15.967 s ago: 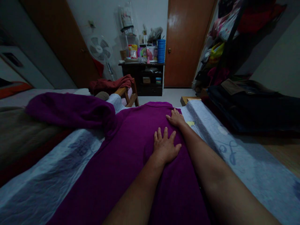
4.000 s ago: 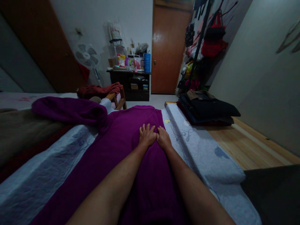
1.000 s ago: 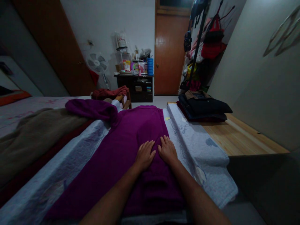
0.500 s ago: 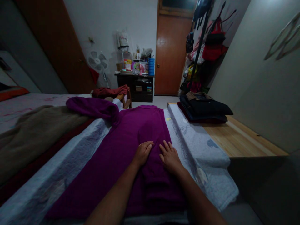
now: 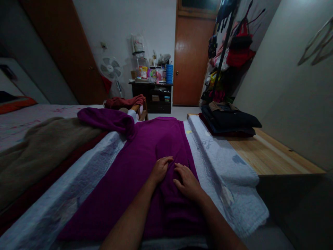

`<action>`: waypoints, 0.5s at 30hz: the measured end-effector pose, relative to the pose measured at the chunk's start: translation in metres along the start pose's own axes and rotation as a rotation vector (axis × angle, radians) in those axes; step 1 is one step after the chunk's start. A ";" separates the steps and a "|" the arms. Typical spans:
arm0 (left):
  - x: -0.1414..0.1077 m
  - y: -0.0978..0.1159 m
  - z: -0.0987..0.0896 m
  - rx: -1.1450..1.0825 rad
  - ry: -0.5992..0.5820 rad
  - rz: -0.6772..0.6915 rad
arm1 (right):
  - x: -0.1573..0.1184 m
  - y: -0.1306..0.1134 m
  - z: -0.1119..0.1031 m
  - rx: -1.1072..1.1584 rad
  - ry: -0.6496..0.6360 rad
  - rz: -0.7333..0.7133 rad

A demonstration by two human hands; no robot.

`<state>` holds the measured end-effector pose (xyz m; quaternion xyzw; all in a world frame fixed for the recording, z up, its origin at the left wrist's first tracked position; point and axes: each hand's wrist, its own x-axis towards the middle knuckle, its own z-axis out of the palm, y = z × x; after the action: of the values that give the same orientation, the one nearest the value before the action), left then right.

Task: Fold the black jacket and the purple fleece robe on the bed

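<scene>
A purple long-sleeved top (image 5: 130, 173) lies spread on the pale patterned bed cover (image 5: 208, 152). Its right sleeve is folded inward over the body, while the left sleeve stretches out to the left across other clothes. My left hand (image 5: 160, 169) rests on the folded sleeve, fingers extended toward the right. Beside it, my right hand (image 5: 187, 180) lies on the same sleeve with its fingers slightly curved and apart. The fingertips of both hands are close together, and neither hand grips the cloth.
Brown fleece clothing (image 5: 47, 149) lies along the left. A stack of folded dark clothes (image 5: 229, 119) sits on the wooden board (image 5: 260, 152) at the right. Farther off stand a white fan (image 5: 111, 67), a dark cabinet (image 5: 152, 97) and a wooden door (image 5: 191, 62).
My right hand has shifted left, closer to my left hand, and its fingers have drawn in a little. The left hand stays nearly in place on the sleeve. The view has moved slightly.
</scene>
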<state>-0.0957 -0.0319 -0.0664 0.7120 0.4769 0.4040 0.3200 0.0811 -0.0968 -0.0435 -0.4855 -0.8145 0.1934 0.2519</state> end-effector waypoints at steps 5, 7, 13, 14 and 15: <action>0.001 -0.003 -0.001 -0.004 -0.027 -0.009 | 0.002 0.006 0.001 0.055 -0.004 0.001; 0.001 -0.003 -0.002 -0.008 -0.037 -0.008 | 0.002 0.007 0.001 0.093 0.004 0.003; 0.001 -0.002 -0.003 -0.011 -0.042 -0.012 | -0.002 0.008 -0.008 0.326 0.044 -0.020; 0.001 -0.002 -0.003 -0.006 -0.043 -0.013 | -0.002 0.009 -0.011 0.374 0.041 -0.019; 0.001 -0.001 -0.003 -0.001 -0.045 -0.012 | -0.003 0.009 -0.014 0.420 0.034 -0.015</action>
<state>-0.0990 -0.0300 -0.0657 0.7179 0.4735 0.3861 0.3337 0.0966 -0.0942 -0.0379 -0.4197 -0.7555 0.3488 0.3625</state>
